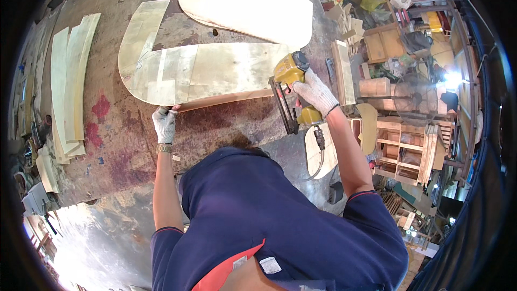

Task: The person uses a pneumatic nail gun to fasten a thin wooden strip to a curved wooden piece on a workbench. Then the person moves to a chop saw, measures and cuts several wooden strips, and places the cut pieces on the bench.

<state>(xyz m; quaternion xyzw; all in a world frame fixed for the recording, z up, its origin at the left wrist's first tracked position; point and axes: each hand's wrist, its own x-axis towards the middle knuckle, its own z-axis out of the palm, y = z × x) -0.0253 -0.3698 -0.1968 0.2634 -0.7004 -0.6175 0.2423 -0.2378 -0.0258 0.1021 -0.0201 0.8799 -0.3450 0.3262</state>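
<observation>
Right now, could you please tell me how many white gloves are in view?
2: one glove on the left hand, at the near edge of the curved wooden panel; another on the right hand, holding the nail gun. More may be hidden.

A dark navy short-sleeved shirt (258,199) is worn, its cuffs edged with thin red trim (362,194). Its open neck is faced with red fabric (229,268), and a white label (270,265) is seen beside it. White knit gloves (165,134) are fitted on the left grip (163,122) and right grip (315,91). The left wrist is circled by a metal-banded watch (164,148), the right by a thin dark band (332,110).
</observation>
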